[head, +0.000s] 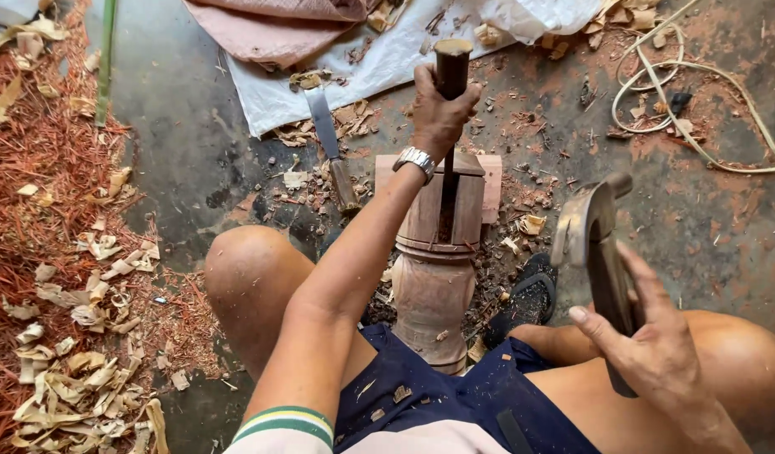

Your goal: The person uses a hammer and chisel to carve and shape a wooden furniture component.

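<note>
We hold a turned wooden post (434, 252) upright between our knees, its base against our lap and its slotted top resting near a flat block (488, 181) on the floor, so the legs clamp it while both hands work. Our left hand (438, 109) is closed around the dark handle of a chisel (451, 76), whose blade runs straight down into the slot at the top of the post; the grip sits directly above the post, keeping the tool in line with the cut, we judge. Our right hand (648, 345) grips a hammer (593, 244) by its handle, head raised and held off to the right of the post, apart from the chisel. A second chisel (333, 151) lies on the floor just left of the block. Pale shavings (76, 378) and reddish fibres cover the floor to the left, a white sheet (379, 63) lies beyond, and a looped cord (690, 101) sits at far right.
</note>
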